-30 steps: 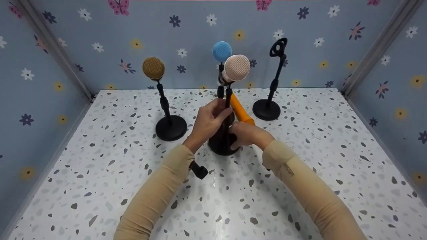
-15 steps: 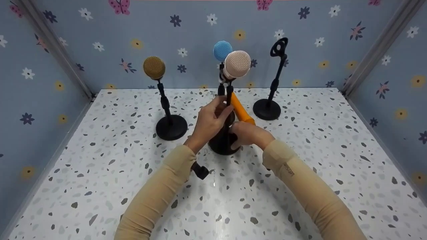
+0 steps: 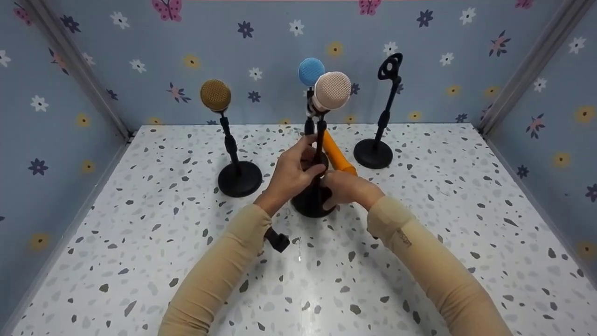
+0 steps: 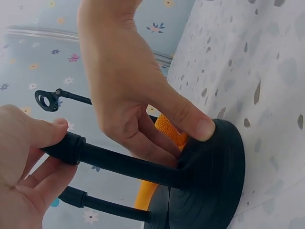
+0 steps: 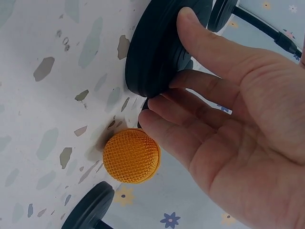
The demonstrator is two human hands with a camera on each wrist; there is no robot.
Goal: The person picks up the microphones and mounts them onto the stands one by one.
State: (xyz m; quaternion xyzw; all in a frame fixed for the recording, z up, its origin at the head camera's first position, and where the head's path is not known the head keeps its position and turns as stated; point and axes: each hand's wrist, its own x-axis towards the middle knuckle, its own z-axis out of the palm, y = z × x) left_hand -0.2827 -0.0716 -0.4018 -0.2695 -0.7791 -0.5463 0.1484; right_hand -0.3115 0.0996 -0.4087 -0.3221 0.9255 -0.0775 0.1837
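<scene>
A pale pink microphone point(image 3: 332, 89) sits atop a black microphone stand point(image 3: 310, 205) in front of me. My left hand point(image 3: 290, 173) pinches the thicker collar point(image 4: 71, 147) on the stand's pole between thumb and fingers. Lower down, my right hand point(image 3: 350, 189) holds the round base, thumb on its upper face and fingers at its far edge, as the left wrist view shows. Close behind is another stand carrying a blue microphone point(image 3: 311, 71); its base is mostly hidden. An orange microphone point(image 3: 339, 154) lies beside the right hand, its mesh head visible in the right wrist view.
On the left, a stand bears a gold-mesh microphone point(image 3: 215, 95). At back right another stand point(image 3: 383, 119) has a bare clip on top. Flower-patterned walls point(image 3: 261, 46) enclose the speckled white tabletop point(image 3: 326, 289) at the back and sides.
The pale pink microphone rose slightly early on, then stayed about level. My left thumb has since slid down along the pole. The right hand keeps its place on the base.
</scene>
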